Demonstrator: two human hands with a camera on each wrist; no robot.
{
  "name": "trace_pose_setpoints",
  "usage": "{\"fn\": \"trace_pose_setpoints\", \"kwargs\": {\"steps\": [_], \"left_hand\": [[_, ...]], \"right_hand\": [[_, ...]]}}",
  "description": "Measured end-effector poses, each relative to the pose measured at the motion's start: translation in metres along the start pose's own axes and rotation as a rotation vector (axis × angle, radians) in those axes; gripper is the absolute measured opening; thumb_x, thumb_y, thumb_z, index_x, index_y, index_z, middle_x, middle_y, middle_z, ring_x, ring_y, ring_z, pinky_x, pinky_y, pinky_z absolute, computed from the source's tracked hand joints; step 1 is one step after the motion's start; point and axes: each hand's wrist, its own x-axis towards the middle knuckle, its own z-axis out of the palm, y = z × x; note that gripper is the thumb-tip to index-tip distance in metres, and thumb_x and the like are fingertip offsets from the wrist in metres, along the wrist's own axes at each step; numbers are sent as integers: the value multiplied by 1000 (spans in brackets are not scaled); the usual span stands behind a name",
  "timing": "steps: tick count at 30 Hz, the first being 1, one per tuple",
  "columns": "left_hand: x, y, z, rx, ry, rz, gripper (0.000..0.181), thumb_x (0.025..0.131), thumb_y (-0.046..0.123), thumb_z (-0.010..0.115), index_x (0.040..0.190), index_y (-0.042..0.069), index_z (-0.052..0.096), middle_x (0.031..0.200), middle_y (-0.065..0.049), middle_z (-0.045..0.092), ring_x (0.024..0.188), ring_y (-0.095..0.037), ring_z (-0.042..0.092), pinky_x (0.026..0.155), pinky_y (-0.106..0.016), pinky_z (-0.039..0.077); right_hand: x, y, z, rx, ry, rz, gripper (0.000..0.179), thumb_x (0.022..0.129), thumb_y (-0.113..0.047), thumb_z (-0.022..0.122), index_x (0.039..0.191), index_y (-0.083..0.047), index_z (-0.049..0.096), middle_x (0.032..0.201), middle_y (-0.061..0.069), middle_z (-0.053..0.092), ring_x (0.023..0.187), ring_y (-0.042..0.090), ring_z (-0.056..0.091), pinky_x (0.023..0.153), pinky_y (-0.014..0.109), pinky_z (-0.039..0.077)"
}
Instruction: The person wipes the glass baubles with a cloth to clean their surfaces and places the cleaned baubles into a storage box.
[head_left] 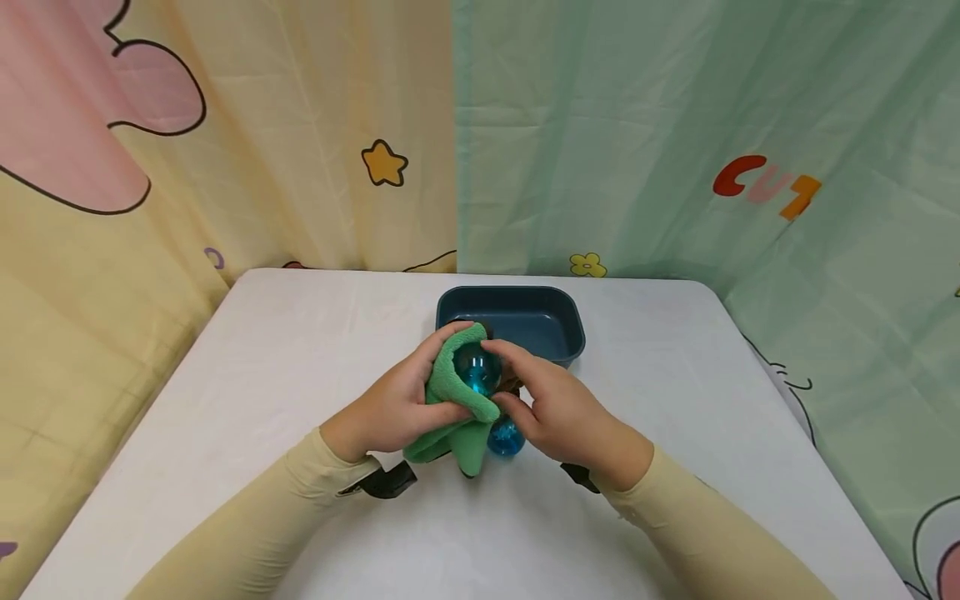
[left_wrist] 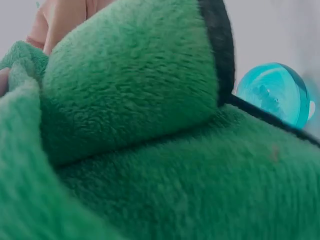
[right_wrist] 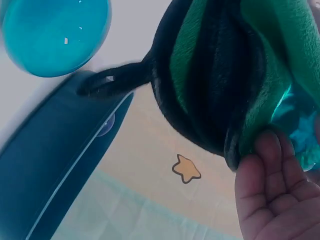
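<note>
A green plush cloth [head_left: 441,393] with black edging is folded partly round a clear blue ball [head_left: 477,369]. My left hand [head_left: 405,408] grips the cloth from the left, thumb in front and fingers behind. From the right, my right hand [head_left: 558,408] holds the same ball, index fingertip at its top and thumb low by the cloth's fold. In the right wrist view the right hand's fingers [right_wrist: 272,175] lie along the cloth's edge, beside the wrapped ball [right_wrist: 297,125]. A second blue ball [head_left: 506,437] sits just below the hands, seen also beside the cloth in the left wrist view.
Right behind the hands stands a dark blue rectangular basin [head_left: 577,337] on the white table [head_left: 322,333]. A small round clear thing [right_wrist: 106,126] shows at the basin's side in the right wrist view. Printed curtains [head_left: 600,125] hang behind the table and along both sides.
</note>
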Motion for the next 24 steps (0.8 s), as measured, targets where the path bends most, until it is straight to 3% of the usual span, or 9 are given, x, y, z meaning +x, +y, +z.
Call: {"fn": "trace_pose_setpoints", "kwargs": {"steps": [5,9,12,15,20,24], "left_hand": [[1,0,1,12,-19,-16,84,97,10,76,164,21,26,150,-5,52,129,-22,57,111,-34,47],[-1,1,3,74,-21,-39,85,97,12,77,164,23,25,150,-3,52,128,-20,58,110,-35,50],[-3,2,3,109,-19,-41,86,96,12,78,164,21,25,150,-4,52,128,-20,58,110,-36,50],[-4,2,1,132,-11,-26,87,96,11,78,164,19,25,151,-4,52,129,-20,57,110,-38,50],[-4,1,0,123,1,-15,87,95,10,78,164,21,26,150,-2,53,129,-19,58,111,-37,49],[-5,2,3,107,-14,-15,86,96,10,77,164,21,25,151,-3,53,130,-20,57,112,-35,48]], "right_hand": [[-1,-1,1,-26,16,33,55,99,-8,72,147,2,45,100,4,74,85,12,70,77,31,61],[-2,-3,4,50,10,123,46,103,-12,68,140,8,50,89,0,71,74,6,62,69,25,56],[-3,-6,7,94,4,166,45,105,-15,65,141,9,51,93,1,72,80,8,64,74,25,57],[-4,-9,8,80,-10,161,53,106,-14,65,150,6,43,101,3,74,91,13,70,82,30,61],[-4,-12,8,-24,-17,123,62,102,-8,68,155,-3,36,112,8,75,101,20,75,88,37,63],[-4,-11,7,-209,1,37,60,97,-10,76,149,-1,45,107,8,75,93,19,73,83,34,62]]}}
